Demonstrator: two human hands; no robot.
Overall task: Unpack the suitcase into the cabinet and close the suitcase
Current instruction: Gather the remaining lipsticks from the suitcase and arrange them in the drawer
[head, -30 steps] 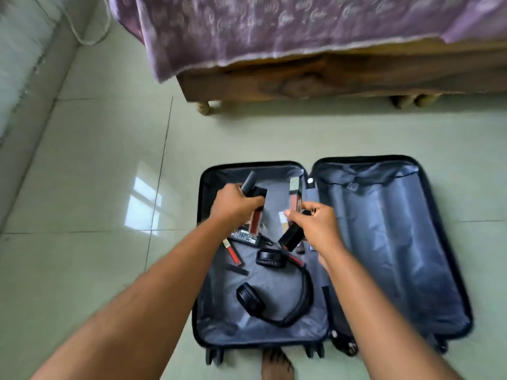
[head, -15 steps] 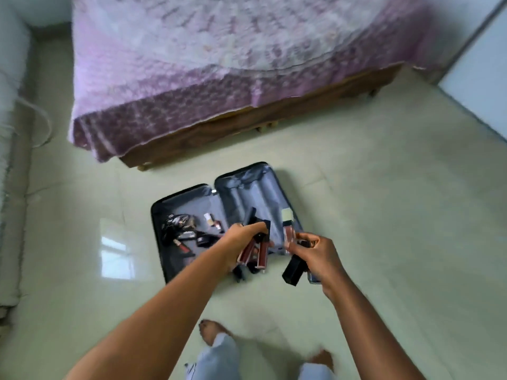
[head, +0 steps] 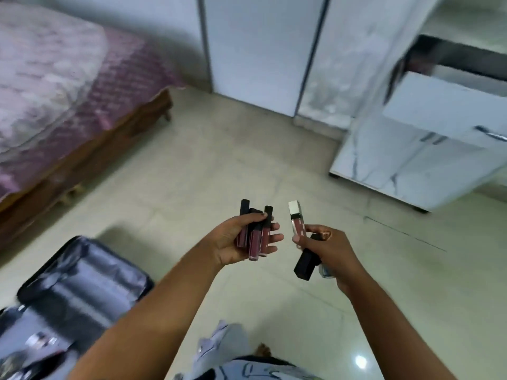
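Observation:
My left hand (head: 241,244) holds three dark-capped lip gloss tubes (head: 255,237) upright, thumb across them. My right hand (head: 326,250) grips a white-capped lip gloss tube (head: 295,224) and a black rectangular case (head: 306,264), with a clear item partly hidden under the palm. Both hands are over the bare floor in the middle of the view. The open black suitcase (head: 76,286) lies at the lower left with small items still in its left half. The white marbled cabinet (head: 406,160) stands at the upper right with one drawer (head: 450,113) pulled out.
A bed with a purple cover (head: 68,86) on a wooden frame fills the upper left. White wardrobe doors (head: 258,50) stand at the back. Pale tiled floor lies between the suitcase and the cabinet. My legs and one foot (head: 263,351) show at the bottom edge.
The view has swung right from the suitcase toward the cabinet. Both hands, carrying the same tubes and case, have moved off the suitcase and now hang over the open floor.

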